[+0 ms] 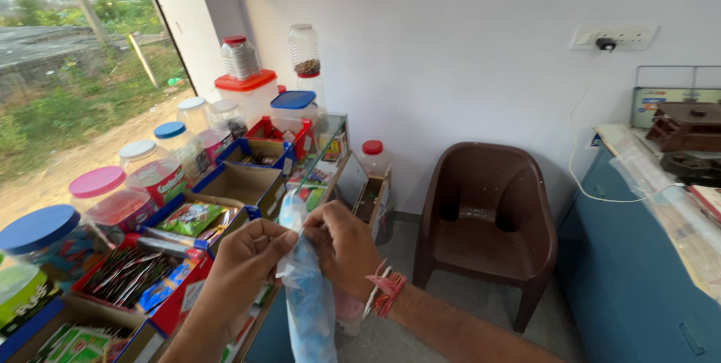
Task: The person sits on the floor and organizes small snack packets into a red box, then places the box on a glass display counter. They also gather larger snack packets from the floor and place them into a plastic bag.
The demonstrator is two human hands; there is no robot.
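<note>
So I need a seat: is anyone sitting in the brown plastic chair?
No, the brown plastic chair stands unoccupied against the white wall.

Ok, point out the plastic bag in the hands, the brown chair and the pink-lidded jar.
plastic bag [309,304]: head view, on its pale blue body below the hands.
brown chair [488,239]: head view, on the seat.
pink-lidded jar [97,181]: head view, on the pink lid.
</note>
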